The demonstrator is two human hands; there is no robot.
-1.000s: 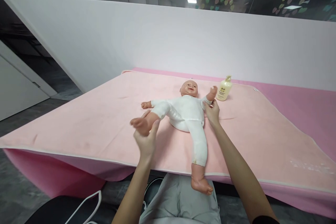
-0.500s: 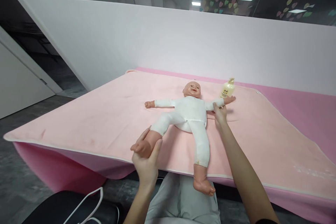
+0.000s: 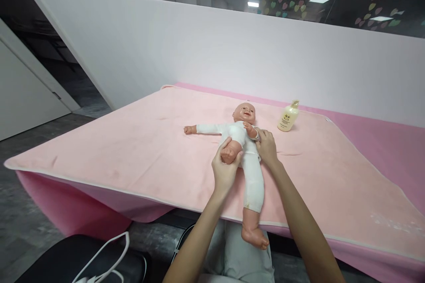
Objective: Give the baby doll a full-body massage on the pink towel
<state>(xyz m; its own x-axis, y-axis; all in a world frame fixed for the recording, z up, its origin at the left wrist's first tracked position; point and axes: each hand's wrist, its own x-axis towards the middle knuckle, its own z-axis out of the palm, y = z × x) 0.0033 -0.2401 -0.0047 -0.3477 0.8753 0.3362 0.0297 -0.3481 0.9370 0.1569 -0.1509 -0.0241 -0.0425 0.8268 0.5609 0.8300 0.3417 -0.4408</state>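
A baby doll (image 3: 253,177) with a white cloth body lies face up on a pink blanket (image 3: 139,141), its head toward the wall. My left hand (image 3: 224,168) is wrapped round the doll's foot on the left of the picture, holding that leg bent up over the belly. With its fingers closed round the forearm of the arm on the picture's right, my right hand (image 3: 266,145) holds that arm folded across the chest. The doll's other arm lies stretched out to the left. Its other leg is straight, the foot hanging past the blanket's front edge.
Behind the doll, to the right, stands a pale yellow pump bottle (image 3: 287,117). A white wall (image 3: 215,48) rises at the back of the table. At the lower left is a black seat (image 3: 43,261) with a white cable (image 3: 114,254) on it.
My left hand has brought the doll's leg up and inward over its belly. My right hand has folded the doll's arm from stretched out to across the chest.
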